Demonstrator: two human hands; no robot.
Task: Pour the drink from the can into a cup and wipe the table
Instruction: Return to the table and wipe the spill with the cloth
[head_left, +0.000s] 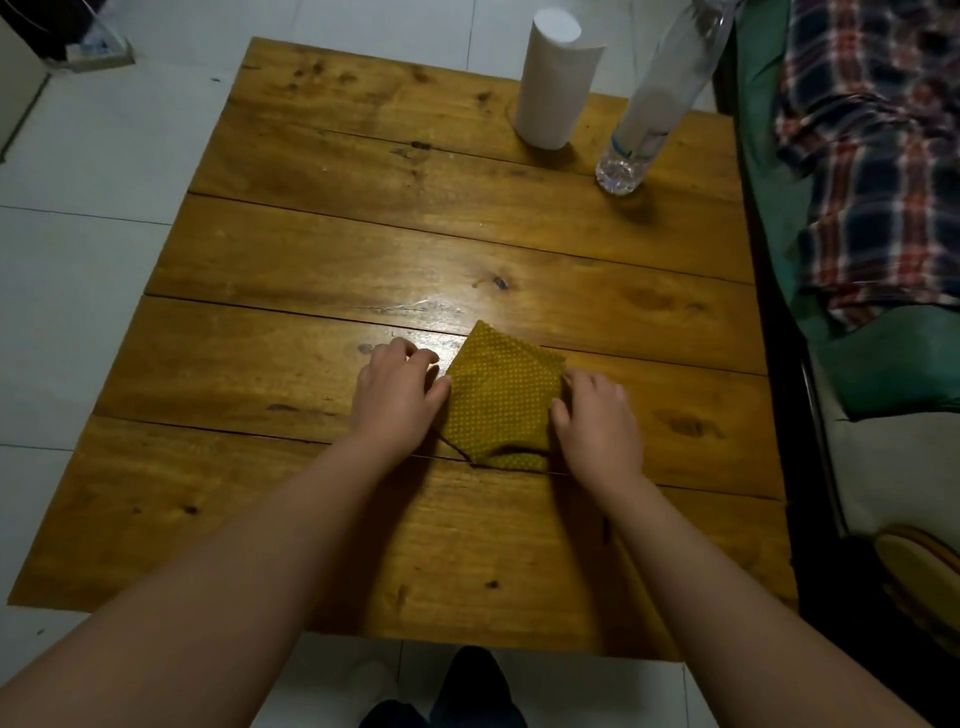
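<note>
Fingers (434, 387) of my left hand (397, 397) curl against the left edge of the folded yellow cloth (504, 395), thumb and fingertips touching the fabric; whether they pinch it or only press it I cannot tell. My right hand (597, 421) mirrors that at the cloth's right edge, its fingers bent onto the fabric, and again the grip itself is hidden from me. Both forearms reach in from the bottom of the view.

From the middle of the table (260, 467), the dotted yellow cloth lies flat just toward 6 o'clock, between the two hands, with one corner pointing to 12 o'clock. Its near edge shows a dark hem or loose thread.

Up at about 1 o'clock a white paper roll (556, 78) stands upright near the far edge. Just beside it, toward 2 o'clock, stands a clear plastic bottle (654, 104); the two are apart. At 3 o'clock, off the table, a plaid cloth (872, 156) lies over green bedding (893, 353). White floor tiles (78, 260) fill the 9 o'clock side.
</note>
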